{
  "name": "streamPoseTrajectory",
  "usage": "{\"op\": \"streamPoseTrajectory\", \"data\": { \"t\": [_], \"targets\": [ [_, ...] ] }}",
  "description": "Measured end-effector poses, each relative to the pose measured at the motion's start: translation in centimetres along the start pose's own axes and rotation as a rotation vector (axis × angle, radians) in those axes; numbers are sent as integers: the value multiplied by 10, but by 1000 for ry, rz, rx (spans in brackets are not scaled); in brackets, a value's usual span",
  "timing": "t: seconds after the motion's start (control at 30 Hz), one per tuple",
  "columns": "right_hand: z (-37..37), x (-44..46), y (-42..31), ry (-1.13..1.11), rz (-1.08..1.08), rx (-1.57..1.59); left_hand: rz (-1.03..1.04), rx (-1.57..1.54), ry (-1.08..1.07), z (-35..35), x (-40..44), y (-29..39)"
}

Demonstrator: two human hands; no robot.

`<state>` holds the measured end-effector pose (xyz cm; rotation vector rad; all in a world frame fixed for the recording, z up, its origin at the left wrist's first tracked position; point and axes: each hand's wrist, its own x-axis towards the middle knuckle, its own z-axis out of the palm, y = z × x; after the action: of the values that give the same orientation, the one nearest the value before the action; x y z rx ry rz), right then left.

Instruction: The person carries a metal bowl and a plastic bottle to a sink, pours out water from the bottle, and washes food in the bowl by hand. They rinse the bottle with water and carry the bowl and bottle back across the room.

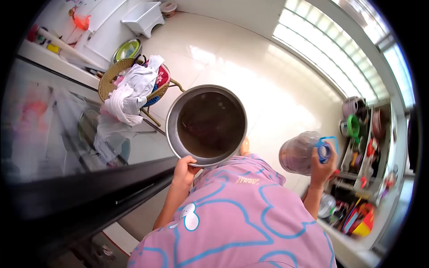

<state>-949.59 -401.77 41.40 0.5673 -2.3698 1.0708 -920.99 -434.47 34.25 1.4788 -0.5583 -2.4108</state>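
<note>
A round metal basin (173, 129) of dark brownish liquid is held out in front of my body, and something dark reddish shows dimly in the liquid. Its near left rim is gripped by my left hand (184, 169), thumb over the edge and fingers beneath. On the right, my right hand (325, 161) is closed round the neck of a large clear plastic jug (300, 152) with a blue handle. The jug lies tilted on its side in the air, its mouth end toward my palm. Whether it holds any liquid I cannot tell.
A wicker chair (109, 82) piled with white cloths (134, 89) stands at the left, beside a dark-framed glass door (58, 125). A white plastic stool (142, 18) is against the far wall. Shelves (357, 178) of small goods line the right. Pale shiny tiles (232, 58) cover the floor.
</note>
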Motion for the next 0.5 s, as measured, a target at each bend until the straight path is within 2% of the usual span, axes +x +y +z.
{"op": "streamPoseTrajectory", "data": {
  "t": [0.07, 0.1, 0.2, 0.3, 0.37, 0.43, 0.5],
  "targets": [
    [52, 63, -8, -137, -165, 23, 41, -90, 28, 22, 38, 20],
    [79, 93, -12, -174, -179, 31, 57, -134, 57, 28, 52, 33],
    [152, 176, -11, -219, 30, 239, 123, -214, 94, 56, 87, 68],
    [258, 251, -37, -238, -107, 309, 239, -286, 182, 88, 137, 119],
    [318, 288, -86, -373, -232, 237, 277, -311, 224, 106, 171, 163],
    [376, 320, -112, -471, -218, 317, 300, -337, 198, 109, 209, 209],
    [435, 363, -134, -482, -113, 318, 300, -396, 230, 119, 252, 250]
  ]
}}
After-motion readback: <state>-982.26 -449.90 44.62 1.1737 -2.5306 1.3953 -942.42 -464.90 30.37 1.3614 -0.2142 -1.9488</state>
